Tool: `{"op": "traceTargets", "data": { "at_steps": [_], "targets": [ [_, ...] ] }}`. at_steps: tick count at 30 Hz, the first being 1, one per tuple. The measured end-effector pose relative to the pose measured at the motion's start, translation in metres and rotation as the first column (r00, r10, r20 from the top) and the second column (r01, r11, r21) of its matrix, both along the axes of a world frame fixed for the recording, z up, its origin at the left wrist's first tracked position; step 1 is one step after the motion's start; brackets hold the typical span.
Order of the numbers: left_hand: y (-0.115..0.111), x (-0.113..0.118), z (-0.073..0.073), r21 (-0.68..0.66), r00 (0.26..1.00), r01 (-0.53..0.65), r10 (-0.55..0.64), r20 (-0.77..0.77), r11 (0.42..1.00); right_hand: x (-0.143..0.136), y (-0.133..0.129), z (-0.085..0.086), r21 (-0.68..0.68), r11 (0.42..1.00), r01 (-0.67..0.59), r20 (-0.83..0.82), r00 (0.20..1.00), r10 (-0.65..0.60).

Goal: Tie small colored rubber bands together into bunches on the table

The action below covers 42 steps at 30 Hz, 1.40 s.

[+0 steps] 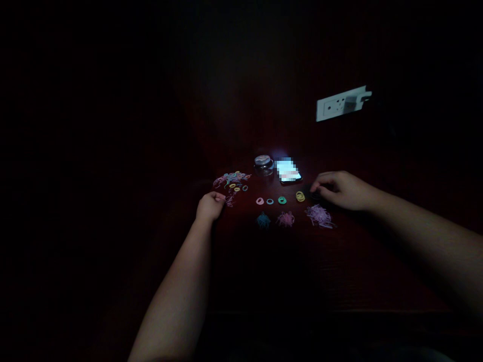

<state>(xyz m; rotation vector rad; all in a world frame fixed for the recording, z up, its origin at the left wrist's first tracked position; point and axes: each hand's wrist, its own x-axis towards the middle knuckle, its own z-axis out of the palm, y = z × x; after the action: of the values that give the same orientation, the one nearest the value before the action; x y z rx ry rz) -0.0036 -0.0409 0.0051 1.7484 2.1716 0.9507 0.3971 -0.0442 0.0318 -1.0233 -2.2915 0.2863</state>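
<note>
My left hand (210, 206) rests on the dark table, fingers closed, with its fingertips at a few small purple rubber bands (229, 200); whether any are between the fingers is hidden. Just beyond lies a mixed pile of coloured rubber bands (236, 177) with several small hair ties (237, 189) in front. My right hand (335, 188) is curled with thumb and fingertips close together, low over the table; what they hold, if anything, is too dark to see. Left of it are yellow hair ties (300, 196), and nearer me a pile of purple rubber bands (320, 216).
Green (282, 200), blue (270, 201) and pink hair ties (260, 201) form a row. Before them are blue (263, 219) and pink rubber-band piles (286, 218). Behind stand a round clear container (263, 165) and a lit phone (288, 170). A socket panel (339, 104) is on the wall.
</note>
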Motion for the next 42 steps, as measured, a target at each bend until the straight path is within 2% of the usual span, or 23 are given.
{"op": "traceTargets", "data": {
  "at_steps": [14,17,24,29,37,39,42],
  "targets": [
    [0.004,-0.003,-0.007,0.110,0.994,-0.067,0.057,0.096,0.992,0.000,0.001,0.000,-0.043,0.999,0.012,0.012,1.000,-0.011],
    [0.004,-0.003,-0.007,0.136,0.996,-0.063,0.053,0.076,0.989,0.000,0.001,-0.001,-0.045,0.999,0.006,0.002,1.000,-0.006],
    [-0.001,0.004,0.005,-0.006,0.993,0.018,-0.018,-0.116,1.000,-0.001,0.002,-0.003,-0.046,0.999,0.009,-0.007,1.000,-0.010],
    [-0.003,0.007,0.006,-0.078,0.986,0.047,-0.059,-0.159,0.996,-0.002,0.002,-0.003,-0.025,0.999,-0.022,-0.026,0.999,0.021],
    [-0.001,0.006,0.004,-0.084,0.987,0.027,-0.040,-0.156,0.996,0.000,0.004,-0.005,-0.042,0.999,-0.015,-0.018,1.000,0.015],
    [-0.001,0.007,0.004,-0.067,0.986,0.056,-0.066,-0.154,0.996,0.000,0.004,-0.006,-0.049,0.999,-0.010,-0.027,1.000,0.009],
    [0.001,0.009,0.002,-0.011,0.969,0.158,-0.158,-0.188,0.987,0.000,0.004,-0.006,-0.054,0.998,-0.007,-0.020,1.000,0.006]
  ]
}}
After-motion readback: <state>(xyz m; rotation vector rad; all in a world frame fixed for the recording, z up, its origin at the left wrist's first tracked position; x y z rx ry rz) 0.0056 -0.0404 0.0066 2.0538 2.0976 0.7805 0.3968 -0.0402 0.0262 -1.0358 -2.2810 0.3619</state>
